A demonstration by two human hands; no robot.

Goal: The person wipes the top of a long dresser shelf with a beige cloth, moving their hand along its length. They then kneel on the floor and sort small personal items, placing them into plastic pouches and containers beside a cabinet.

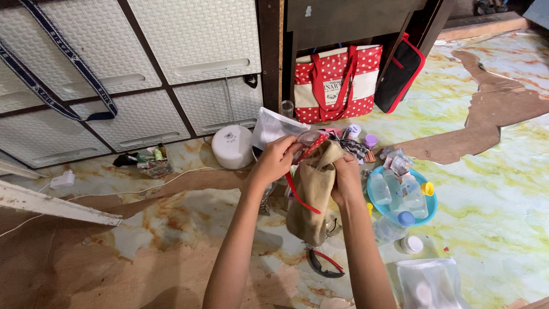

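Item: tan cloth pouch [313, 197], soft, hanging lengthwise above the floor [492, 189], held up between both hands near the middle of the view. Left hand [274, 160]: fingers curled closed on the pouch's upper edge, together with a small red-patterned item [315, 143] at the pouch mouth; what exactly that item is cannot be told. Right hand [347, 177]: closed on the pouch's right upper side, thumb toward the opening. A red cord [298, 197] trails down the pouch's left side. Surroundings: round white device [231, 147] on the floor to the left of the hands, close to white woven-pattern drawers [194, 34]; clear zip bag [274, 127] just behind the left hand; red polka-dot tote bag [337, 80] standing upright farther back, black case with red trim [400, 71] leaning beside it. Blue round tray [432, 201] to the right of the pouch, holding clear bottles [394, 189]; yellow cap [427, 188] at its rim. Black-and-red glasses [325, 264] lie on the floor below the pouch. Second clear bag [429, 283] lower right. Dark blue strap [68, 54] hangs across the drawers.
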